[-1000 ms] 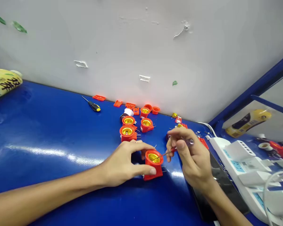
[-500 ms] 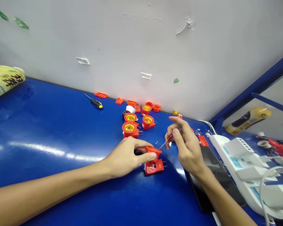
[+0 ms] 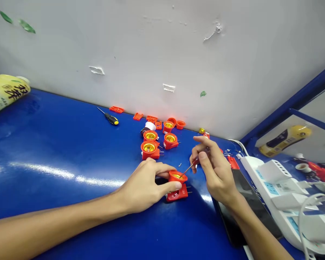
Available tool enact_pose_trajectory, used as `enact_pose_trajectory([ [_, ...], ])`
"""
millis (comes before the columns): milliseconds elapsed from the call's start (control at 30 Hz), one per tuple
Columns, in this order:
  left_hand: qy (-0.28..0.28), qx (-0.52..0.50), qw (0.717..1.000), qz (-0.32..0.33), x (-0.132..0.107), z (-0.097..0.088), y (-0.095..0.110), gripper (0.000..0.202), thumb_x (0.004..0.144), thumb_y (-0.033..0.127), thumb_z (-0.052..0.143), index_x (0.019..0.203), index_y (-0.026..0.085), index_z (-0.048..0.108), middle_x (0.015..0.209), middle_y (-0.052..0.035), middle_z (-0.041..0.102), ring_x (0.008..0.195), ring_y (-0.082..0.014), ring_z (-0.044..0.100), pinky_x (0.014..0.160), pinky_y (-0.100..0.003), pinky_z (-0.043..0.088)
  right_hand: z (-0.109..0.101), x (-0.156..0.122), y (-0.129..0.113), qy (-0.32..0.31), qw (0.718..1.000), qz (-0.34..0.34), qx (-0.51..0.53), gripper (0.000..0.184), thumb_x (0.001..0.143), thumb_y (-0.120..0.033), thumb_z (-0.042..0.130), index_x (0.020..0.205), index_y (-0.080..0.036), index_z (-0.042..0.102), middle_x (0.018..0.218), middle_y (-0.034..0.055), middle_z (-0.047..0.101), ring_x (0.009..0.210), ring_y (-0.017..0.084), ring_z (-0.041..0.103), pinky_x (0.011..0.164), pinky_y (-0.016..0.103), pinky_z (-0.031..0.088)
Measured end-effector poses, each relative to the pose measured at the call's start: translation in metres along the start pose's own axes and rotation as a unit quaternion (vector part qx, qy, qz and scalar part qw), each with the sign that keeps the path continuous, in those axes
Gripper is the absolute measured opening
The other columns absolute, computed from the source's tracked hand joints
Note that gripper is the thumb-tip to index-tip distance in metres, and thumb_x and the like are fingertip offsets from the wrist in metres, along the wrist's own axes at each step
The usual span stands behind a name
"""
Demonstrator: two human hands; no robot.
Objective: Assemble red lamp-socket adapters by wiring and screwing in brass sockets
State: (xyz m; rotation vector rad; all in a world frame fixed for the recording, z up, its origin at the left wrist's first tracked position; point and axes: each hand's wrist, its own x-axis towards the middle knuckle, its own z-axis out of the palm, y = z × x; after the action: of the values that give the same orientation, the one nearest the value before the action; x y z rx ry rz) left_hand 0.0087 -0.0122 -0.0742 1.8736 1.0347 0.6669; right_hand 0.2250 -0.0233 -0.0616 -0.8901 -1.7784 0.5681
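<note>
My left hand (image 3: 148,182) grips a red plug-in lamp socket (image 3: 177,194) at its round mouth, thumb in front and fingers behind. Gold-coloured threading shows inside the mouth, and two metal pins stick out to the right. In my right hand (image 3: 212,168) is a screwdriver (image 3: 189,167) with a reddish handle, its thin shaft slanting down to the left into the socket's mouth. The fingers hide most of that handle, and the tip is out of sight inside the socket. Just beyond my left hand stands another red lamp socket (image 3: 151,154).
More red sockets (image 3: 171,144) and loose red plastic parts (image 3: 116,109) lie towards the wall. A black-and-yellow screwdriver (image 3: 111,119) rests at the back left, a yellow bottle (image 3: 9,92) beyond it. On the right are a dark tablet-like slab (image 3: 256,206) and a white power strip (image 3: 253,162).
The held socket has tilted so its gold-lined mouth shows. The screwdriver's tip has moved from the rim, left and down, into the mouth. Both hands keep their hold.
</note>
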Motion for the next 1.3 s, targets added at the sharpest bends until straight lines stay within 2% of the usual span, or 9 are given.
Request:
enact_pose_trajectory([
  [233,0.029,0.121,0.991,0.057,-0.009,0.002,0.006,0.03,0.085,0.035,0.077,0.113,0.024,0.075,0.1,-0.0018,0.081,0.1,-0.0287,0.066,0.086,-0.04,0.055,-0.006,-0.001,-0.012,-0.042,0.998,-0.036,-0.031,0.033,0.11,-0.023,0.042,0.142,-0.028,0.05,0.092,-0.0006,0.06,0.071,0.011,0.061,0.062,0.027,0.057],
  [500,-0.003,0.168,0.976,0.136,-0.016,0.004,0.006,0.014,0.086,0.024,0.068,0.099,0.024,0.061,0.095,0.0027,0.082,0.081,-0.0245,0.064,0.089,-0.043,0.043,-0.012,0.001,-0.018,-0.051,0.987,-0.109,-0.103,0.045,0.104,-0.015,0.056,0.147,-0.029,0.054,0.094,0.0001,0.068,0.079,0.013,0.067,0.07,0.028,0.06],
  [600,-0.006,0.165,0.976,0.141,-0.016,0.005,0.003,0.015,0.085,0.023,0.069,0.098,0.023,0.061,0.091,0.0041,0.081,0.08,-0.0238,0.064,0.093,-0.045,0.039,-0.01,-0.001,-0.021,-0.018,0.976,-0.168,-0.139,0.057,0.096,-0.012,0.07,0.149,-0.029,0.055,0.094,0.0002,0.074,0.078,0.014,0.071,0.073,0.03,0.063],
  [700,-0.014,0.16,0.978,0.132,-0.016,0.005,0.002,0.014,0.086,0.024,0.069,0.1,0.023,0.065,0.089,0.0042,0.08,0.077,-0.0225,0.064,0.096,-0.047,0.037,-0.006,-0.004,-0.026,0.029,0.954,-0.223,-0.196,0.056,0.089,-0.013,0.08,0.14,-0.027,0.063,0.087,-0.0004,0.076,0.068,0.015,0.071,0.063,0.028,0.062],
  [867,-0.012,0.169,0.977,0.127,-0.015,0.004,0.003,0.009,0.087,0.028,0.071,0.094,0.022,0.068,0.084,0.0011,0.077,0.074,-0.0218,0.063,0.095,-0.047,0.037,-0.005,-0.005,-0.036,-0.015,0.969,-0.197,-0.146,0.052,0.097,-0.003,0.057,0.145,-0.022,0.06,0.128,0.0104,0.073,0.102,0.02,0.075,0.086,0.036,0.066],
  [1000,-0.011,0.159,0.977,0.144,-0.016,0.004,0.004,0.006,0.089,0.027,0.069,0.093,0.022,0.068,0.082,0.0025,0.076,0.073,-0.02,0.063,0.098,-0.048,0.035,-0.002,-0.003,-0.043,0.019,0.973,-0.17,-0.156,0.033,0.092,-0.007,0.072,0.119,-0.025,0.073,0.093,-0.0004,0.08,0.076,0.014,0.075,0.066,0.027,0.063],
  [1133,-0.01,0.162,0.975,0.151,-0.015,0.005,0.003,0.007,0.087,0.026,0.07,0.092,0.021,0.069,0.08,0.0032,0.075,0.071,-0.019,0.064,0.099,-0.048,0.034,0.006,0.003,-0.045,0.096,0.942,-0.209,-0.245,0.024,0.087,-0.012,0.08,0.106,-0.023,0.072,0.078,-0.0012,0.076,0.058,0.013,0.068,0.055,0.027,0.057],
  [1200,-0.006,0.164,0.975,0.15,-0.014,0.005,0.003,0.007,0.087,0.027,0.07,0.089,0.021,0.068,0.078,0.0034,0.074,0.069,-0.0183,0.063,0.1,-0.048,0.034,0.006,0.005,-0.045,0.088,0.937,-0.218,-0.259,0.02,0.091,-0.01,0.075,0.108,-0.02,0.073,0.084,0.0028,0.077,0.066,0.014,0.071,0.06,0.027,0.06],
  [1300,0.004,0.169,0.976,0.14,-0.015,0.005,0.002,0.007,0.087,0.026,0.071,0.088,0.02,0.068,0.078,0.0019,0.074,0.07,-0.0193,0.063,0.1,-0.048,0.034,0.0,0.006,-0.045,0.024,0.952,-0.208,-0.222,0.032,0.095,-0.004,0.062,0.124,-0.015,0.071,0.115,0.012,0.079,0.102,0.02,0.077,0.086,0.032,0.065],
])
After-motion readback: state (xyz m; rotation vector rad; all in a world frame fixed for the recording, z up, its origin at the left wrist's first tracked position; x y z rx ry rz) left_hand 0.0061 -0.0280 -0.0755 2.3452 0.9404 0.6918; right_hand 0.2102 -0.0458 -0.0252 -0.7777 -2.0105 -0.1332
